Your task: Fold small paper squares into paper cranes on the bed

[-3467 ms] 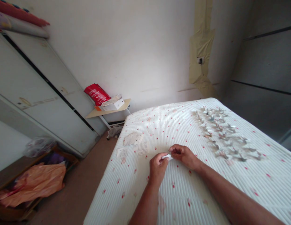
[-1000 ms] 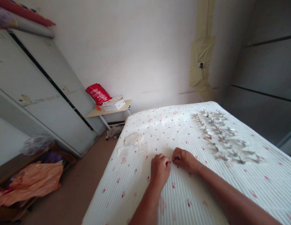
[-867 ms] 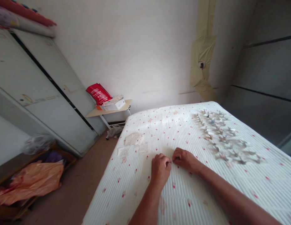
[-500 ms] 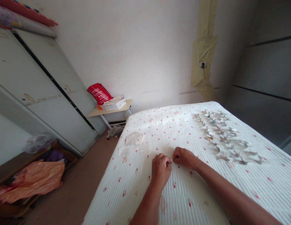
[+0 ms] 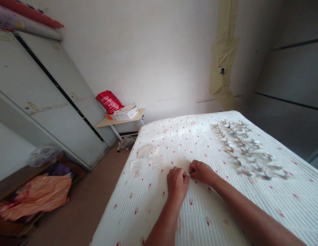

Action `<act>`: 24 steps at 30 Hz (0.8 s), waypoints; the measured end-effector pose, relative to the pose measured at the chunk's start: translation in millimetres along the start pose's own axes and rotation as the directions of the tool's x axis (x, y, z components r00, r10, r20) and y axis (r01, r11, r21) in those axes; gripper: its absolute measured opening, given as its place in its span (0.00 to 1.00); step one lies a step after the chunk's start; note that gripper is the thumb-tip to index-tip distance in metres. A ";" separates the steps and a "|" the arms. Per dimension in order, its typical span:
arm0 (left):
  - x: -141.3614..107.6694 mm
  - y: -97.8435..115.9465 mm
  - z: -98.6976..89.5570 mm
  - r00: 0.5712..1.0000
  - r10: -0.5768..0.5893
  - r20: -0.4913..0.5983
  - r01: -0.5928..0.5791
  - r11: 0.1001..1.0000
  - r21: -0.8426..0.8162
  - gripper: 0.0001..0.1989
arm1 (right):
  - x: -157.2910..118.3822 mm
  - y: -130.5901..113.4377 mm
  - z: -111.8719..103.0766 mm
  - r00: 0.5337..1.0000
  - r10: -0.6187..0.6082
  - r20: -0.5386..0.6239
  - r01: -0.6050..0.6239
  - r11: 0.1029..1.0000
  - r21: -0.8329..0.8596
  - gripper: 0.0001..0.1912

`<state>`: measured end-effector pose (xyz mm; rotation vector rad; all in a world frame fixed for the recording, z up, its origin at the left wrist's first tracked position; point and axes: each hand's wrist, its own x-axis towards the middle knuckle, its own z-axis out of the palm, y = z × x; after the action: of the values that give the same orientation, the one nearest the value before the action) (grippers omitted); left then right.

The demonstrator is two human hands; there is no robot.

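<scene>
Bare left forearm (image 5: 162,227) rising steeply from the bottom edge, bare right forearm (image 5: 253,213) slanting low from the lower right. Left hand (image 5: 177,185) and right hand (image 5: 201,172) curled knuckles-up, close together, with fingertips (image 5: 187,175) pinched inward, nearly meeting between them.

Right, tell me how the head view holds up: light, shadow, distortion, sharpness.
Head view: the wide lens makes the wardrobe lean steeply; soft light falls on the mattress, while the panel at right sinks into shadow; the left hand and right hand look fairly sharp, but what they pinch is too small to make out.
</scene>
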<state>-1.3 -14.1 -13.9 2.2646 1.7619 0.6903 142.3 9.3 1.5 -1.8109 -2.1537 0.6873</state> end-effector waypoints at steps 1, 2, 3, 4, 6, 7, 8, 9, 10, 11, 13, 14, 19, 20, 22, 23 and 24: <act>0.6 0.1 0.2 1.000 -0.014 0.005 0.014 1.000 -0.003 0.02 | 0.3 0.2 1.0 1.000 0.008 -0.005 -0.008 1.000 0.003 0.07; 1.3 0.2 0.1 1.000 -0.025 0.013 0.025 1.000 -0.007 0.02 | 0.7 0.3 2.1 1.000 0.015 -0.010 -0.015 1.000 0.005 0.06; 2.2 0.4 -0.1 0.999 -0.035 0.023 0.035 0.999 -0.010 0.02 | 1.1 0.4 3.1 1.000 0.021 -0.014 -0.021 1.000 0.008 0.07; 3.1 0.5 -0.4 0.999 -0.042 0.034 0.043 0.999 -0.014 0.02 | 1.4 0.5 3.9 0.999 0.026 -0.018 -0.026 1.000 0.011 0.07; 5.1 0.6 -0.9 0.997 -0.058 0.058 0.059 0.998 -0.017 0.02 | 1.6 0.6 4.5 0.999 0.031 -0.021 -0.031 0.999 0.019 0.07; 6.0 0.5 -1.1 0.996 -0.067 0.067 0.068 0.998 -0.014 0.03 | 1.5 0.6 4.1 0.999 0.032 -0.021 -0.031 0.999 0.024 0.07; 6.8 0.4 -1.2 0.995 -0.072 0.074 0.073 0.997 -0.011 0.03 | 1.2 0.7 3.4 0.999 0.031 -0.020 -0.031 0.999 0.029 0.07; 7.5 0.2 -1.2 0.994 -0.076 0.077 0.076 0.997 -0.006 0.03 | 0.8 0.8 2.2 0.999 0.029 -0.019 -0.028 0.999 0.034 0.07; 8.0 0.1 -1.1 0.994 -0.077 0.079 0.077 0.997 -0.003 0.03 | 0.3 0.9 0.7 1.000 0.024 -0.017 -0.024 0.999 0.040 0.07; 8.3 0.0 -1.2 0.994 -0.076 0.081 0.076 0.997 0.001 0.03 | -0.3 1.1 -0.9 1.000 0.018 -0.015 -0.018 0.999 0.046 0.07; 8.4 0.2 -1.5 0.994 -0.070 0.082 0.070 0.998 0.005 0.03 | -1.3 1.6 -3.5 1.000 0.005 -0.007 -0.005 0.998 0.057 0.07; 8.2 0.5 -1.7 0.994 -0.069 0.081 0.069 0.998 0.006 0.03 | -1.6 1.7 -4.1 1.000 0.000 -0.004 0.000 0.998 0.060 0.07; 7.1 1.9 -2.1 0.996 -0.064 0.063 0.063 0.998 0.012 0.03 | -1.6 1.0 1.2 0.999 0.023 -0.030 -0.022 0.999 0.032 0.04; 7.0 1.8 -2.0 0.996 -0.062 0.059 0.061 0.998 0.015 0.04 | -1.2 0.7 2.9 0.999 0.032 -0.037 -0.031 0.999 0.023 0.04; 7.2 1.2 -1.5 0.997 -0.056 0.052 0.055 0.998 0.018 0.03 | -0.5 0.5 5.1 0.998 0.043 -0.044 -0.043 0.999 0.012 0.04; 7.4 0.6 -1.4 0.997 -0.055 0.051 0.055 0.998 0.017 0.03 | -0.2 0.6 5.5 0.998 0.045 -0.044 -0.044 0.999 0.010 0.05; 7.7 0.0 -1.3 0.997 -0.054 0.056 0.053 0.999 0.013 0.03 | 0.1 0.8 5.5 0.998 0.043 -0.042 -0.043 0.999 0.010 0.05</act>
<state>-0.4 -7.0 -10.9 2.2130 1.7975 0.6026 140.4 8.4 -3.6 -1.8556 -2.0870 0.6611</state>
